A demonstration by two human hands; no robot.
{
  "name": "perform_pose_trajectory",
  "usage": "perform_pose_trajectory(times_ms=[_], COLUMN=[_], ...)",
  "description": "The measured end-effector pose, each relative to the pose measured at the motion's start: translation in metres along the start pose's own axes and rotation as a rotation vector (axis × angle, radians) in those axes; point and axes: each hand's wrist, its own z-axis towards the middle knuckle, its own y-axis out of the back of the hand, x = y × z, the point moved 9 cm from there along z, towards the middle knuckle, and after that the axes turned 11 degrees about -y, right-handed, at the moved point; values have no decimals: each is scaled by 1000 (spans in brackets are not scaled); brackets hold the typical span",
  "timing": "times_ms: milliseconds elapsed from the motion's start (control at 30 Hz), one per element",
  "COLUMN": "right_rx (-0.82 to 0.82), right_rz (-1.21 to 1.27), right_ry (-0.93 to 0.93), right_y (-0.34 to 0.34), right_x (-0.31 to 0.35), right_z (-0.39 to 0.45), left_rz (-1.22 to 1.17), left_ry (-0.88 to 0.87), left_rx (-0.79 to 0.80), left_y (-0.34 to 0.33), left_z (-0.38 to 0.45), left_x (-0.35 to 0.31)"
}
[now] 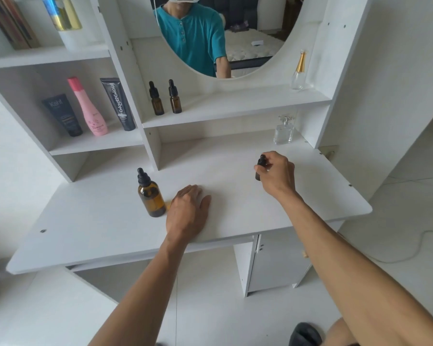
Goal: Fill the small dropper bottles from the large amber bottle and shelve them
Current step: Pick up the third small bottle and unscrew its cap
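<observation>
White laminate is seen throughout: a vanity desktop [235,171], shelving above it, and a pale floor below. A round mirror [225,33] is mounted over the middle shelf [248,103], and a person in a teal shirt is reflected in it.

On the middle shelf two small dropper bottles [165,98] are stood upright, side by side, near its left end; a clear perfume bottle with a gold neck [299,71] is stood at its right end. In the left compartment a dark tube [63,114], a pink bottle [89,107] and a black tube [118,103] are lined up. A clear square bottle [283,131] is placed at the back right of the desktop.

The large amber bottle [150,193] is stood upright on the desktop, capped with its black dropper, just left of the left hand.

Right hand [276,172]: fingers are curled and closed around a third small dropper bottle [260,166]; its black dropper top protrudes above the thumb side, the body is largely hidden. Whether the bottle touches the desktop cannot be told. The wrist is bent, the forearm extended from the lower right.

Left hand [188,211]: fingers are together and flat, palm down on the desktop, gripping nothing. The forearm is extended from the lower centre.
</observation>
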Motion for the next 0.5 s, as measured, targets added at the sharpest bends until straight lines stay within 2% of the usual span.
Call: perform_pose_trajectory(times_ms=[233,500], right_rx=[-10,111], right_rz=[29,57], right_ry=[33,192], right_y=[5,-23], right_x=[7,41], right_z=[-8,-46], left_rz=[-11,-58], left_ry=[7,37], left_rx=[-15,9], left_y=[1,-2], left_z=[0,-4], left_x=[1,5])
